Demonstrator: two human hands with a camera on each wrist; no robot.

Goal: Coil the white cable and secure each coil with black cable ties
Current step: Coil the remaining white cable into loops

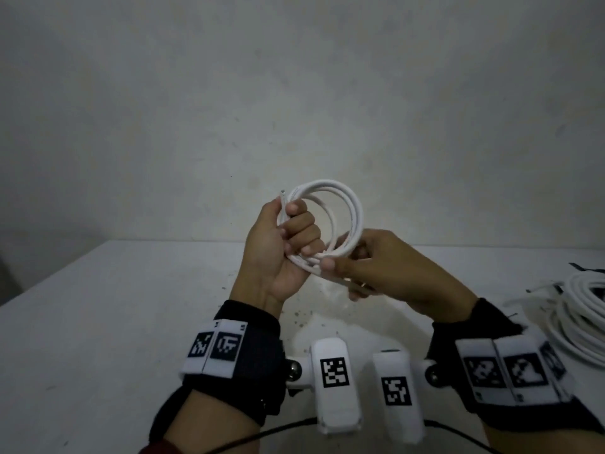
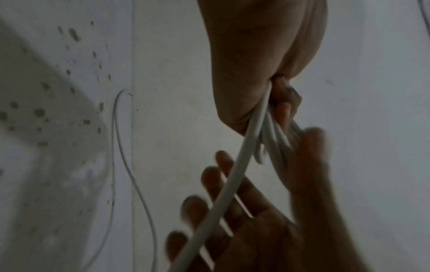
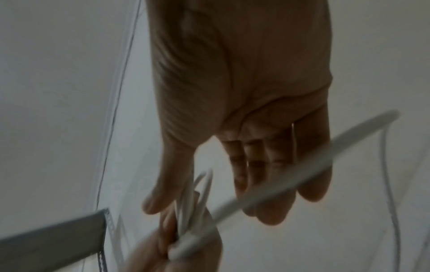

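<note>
The left hand [image 1: 284, 244] is gripping the left side of the coiled white cable [image 1: 327, 186], fingers curled round the strands, with the cut end sticking up past the thumb. The right hand [image 1: 393, 267] is pinching the coil's lower edge between thumb and fingers, close against the left hand. The coil is standing upright above the table [image 1: 98, 306], its open ring facing the person. More white coils [image 1: 582, 319] are lying at the table's far right.

White speckled table [image 1: 98, 322]; white cable pile [image 1: 581, 324] at right edge.
</note>
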